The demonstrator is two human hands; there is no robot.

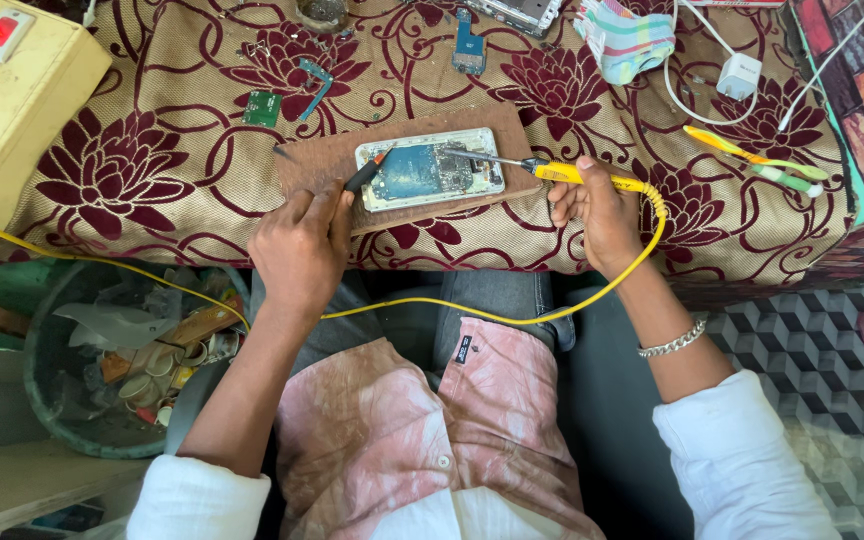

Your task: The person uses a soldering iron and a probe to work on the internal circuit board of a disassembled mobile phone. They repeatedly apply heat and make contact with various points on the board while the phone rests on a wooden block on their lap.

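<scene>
Right hand [597, 205] grip closed on yellow-handled soldering iron [552, 171], tip over opened phone with bare circuit board [430, 170] on brown wooden board [317, 160]. Left hand [302, 245] grip pinching black-handled tool [365, 173] at phone's edge. Risk: hot tip slips, scorches neighbouring parts; yellow cord [512, 318] across lap snags, jerks iron.

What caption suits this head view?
Right hand holds a yellow iron and left hand a tool over an opened phone.

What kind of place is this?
Likely a small phone repair bench: an opened phone on a wooden board, a yellow soldering iron in the right hand, loose circuit boards.
</scene>
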